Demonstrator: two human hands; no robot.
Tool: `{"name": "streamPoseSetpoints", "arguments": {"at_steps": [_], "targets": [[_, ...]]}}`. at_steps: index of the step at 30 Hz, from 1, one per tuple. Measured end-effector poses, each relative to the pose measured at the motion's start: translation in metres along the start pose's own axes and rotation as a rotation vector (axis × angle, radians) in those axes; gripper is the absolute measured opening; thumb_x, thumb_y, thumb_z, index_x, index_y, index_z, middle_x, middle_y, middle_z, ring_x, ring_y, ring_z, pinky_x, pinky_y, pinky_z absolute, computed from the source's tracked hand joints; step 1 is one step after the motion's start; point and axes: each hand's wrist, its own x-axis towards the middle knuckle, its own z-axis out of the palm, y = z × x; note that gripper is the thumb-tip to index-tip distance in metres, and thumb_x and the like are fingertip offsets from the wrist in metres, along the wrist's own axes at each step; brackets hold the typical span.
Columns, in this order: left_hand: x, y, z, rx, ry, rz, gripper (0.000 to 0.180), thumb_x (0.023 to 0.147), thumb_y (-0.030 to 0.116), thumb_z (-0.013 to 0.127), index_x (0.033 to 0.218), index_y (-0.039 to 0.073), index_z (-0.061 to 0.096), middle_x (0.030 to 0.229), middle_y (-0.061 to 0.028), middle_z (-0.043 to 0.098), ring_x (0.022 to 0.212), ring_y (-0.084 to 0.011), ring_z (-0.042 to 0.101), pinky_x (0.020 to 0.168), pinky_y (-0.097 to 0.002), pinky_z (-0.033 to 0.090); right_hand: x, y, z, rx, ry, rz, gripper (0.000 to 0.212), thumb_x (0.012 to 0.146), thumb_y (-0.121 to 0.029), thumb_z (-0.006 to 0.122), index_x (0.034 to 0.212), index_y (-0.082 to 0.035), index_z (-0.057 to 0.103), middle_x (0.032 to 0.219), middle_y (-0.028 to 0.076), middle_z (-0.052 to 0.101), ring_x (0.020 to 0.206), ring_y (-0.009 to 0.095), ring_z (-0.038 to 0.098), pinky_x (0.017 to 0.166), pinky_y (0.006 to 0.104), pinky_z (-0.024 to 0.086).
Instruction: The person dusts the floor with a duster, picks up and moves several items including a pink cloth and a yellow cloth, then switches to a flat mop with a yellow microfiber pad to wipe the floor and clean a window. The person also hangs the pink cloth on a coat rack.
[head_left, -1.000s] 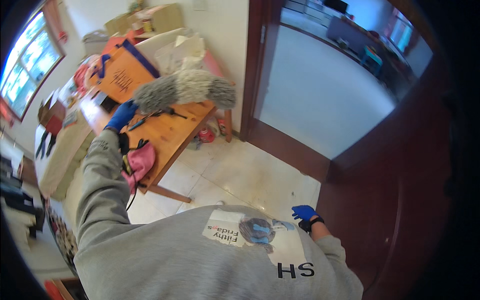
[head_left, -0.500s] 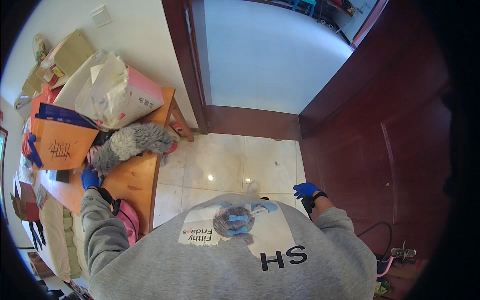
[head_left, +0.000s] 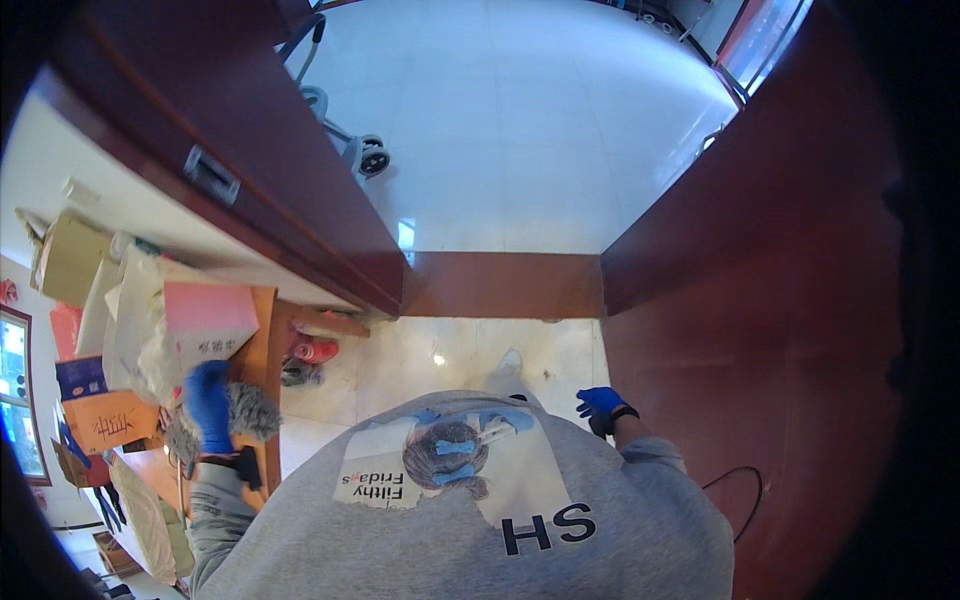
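My left hand (head_left: 208, 408), in a blue glove, is over the middle of a grey fluffy duster (head_left: 254, 411) at the table's right side. Motion smears its fingers, and I cannot tell whether they grip or only pass above the duster. Grey fluff shows on both sides of the hand. My right hand (head_left: 603, 402), also blue-gloved, hangs open beside my body with nothing in it. The brown door (head_left: 730, 380) is the nearest thing to it. Dark bands circle both wrists.
The wooden table (head_left: 262, 330) on the left bears a pink-and-white box (head_left: 210, 310), a plastic bag (head_left: 140, 330) and an orange carton (head_left: 110, 420). Ahead, a brown threshold (head_left: 500, 284) crosses the doorway. A wheeled frame (head_left: 350, 150) stands beyond it. Red items (head_left: 316, 351) lie beside the table.
My left hand has moved from the duster's near end to over its middle. The view has shifted forward toward the doorway, and the wheeled frame has come into sight. My right hand stays low.
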Motion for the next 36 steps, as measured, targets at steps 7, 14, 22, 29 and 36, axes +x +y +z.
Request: {"name": "streamPoseSetpoints", "arguments": {"at_steps": [7, 14, 22, 29, 36], "targets": [[0.031, 0.176, 0.178, -0.533, -1.175, -0.188, 0.027, 0.082, 0.007, 0.051, 0.106, 0.011, 0.064, 0.086, -0.0105, 0.066, 0.076, -0.0193, 0.063, 0.069, -0.0302, 0.050, 0.053, -0.164, -0.078, -0.249, -0.018, -0.247, 0.045, 0.090, -0.034, 0.052, 0.114, 0.003, 0.056, 0.101, 0.018, 0.064, 0.083, 0.026, 0.065, 0.067, 0.0363, 0.053], [0.057, 0.148, 0.276, -0.483, -1.428, -0.418, 0.026, 0.084, 0.010, 0.051, 0.106, 0.009, 0.064, 0.086, -0.0120, 0.066, 0.076, -0.0197, 0.064, 0.069, -0.0312, 0.051, 0.111, -0.310, -0.156, -0.256, 0.032, -0.307, 0.043, 0.089, -0.036, 0.053, 0.112, 0.000, 0.059, 0.096, 0.015, 0.066, 0.081, 0.023, 0.065, 0.068, 0.0350, 0.053], [0.238, 0.175, 0.466, -0.391, -1.455, -0.180, 0.025, 0.084, 0.011, 0.051, 0.104, 0.006, 0.065, 0.085, -0.0121, 0.066, 0.076, -0.0200, 0.064, 0.070, -0.0328, 0.052, 0.142, -0.416, -0.241, -0.666, 0.144, -0.315, 0.039, 0.093, -0.032, 0.049, 0.120, -0.005, 0.056, 0.100, 0.012, 0.067, 0.089, 0.022, 0.065, 0.076, 0.0351, 0.050], [0.522, 0.270, 0.611, -0.634, -1.248, -0.370, 0.026, 0.083, 0.012, 0.052, 0.105, 0.005, 0.064, 0.079, -0.0099, 0.066, 0.065, -0.0170, 0.064, 0.057, -0.0283, 0.051, 0.145, -0.471, -0.289, -1.233, 0.154, -0.483, 0.035, 0.089, -0.037, 0.048, 0.110, -0.012, 0.059, 0.108, 0.010, 0.064, 0.099, 0.030, 0.060, 0.080, 0.0393, 0.049], [0.689, 0.375, 0.732, -0.528, -1.313, -0.221, 0.028, 0.084, 0.017, 0.051, 0.108, 0.009, 0.063, 0.089, -0.0091, 0.067, 0.065, -0.0165, 0.065, 0.054, -0.0293, 0.051, 0.195, -0.562, -0.378, -0.771, 0.207, -0.285, 0.035, 0.090, -0.030, 0.046, 0.115, -0.008, 0.056, 0.111, 0.013, 0.062, 0.101, 0.032, 0.059, 0.082, 0.0407, 0.049]]}}
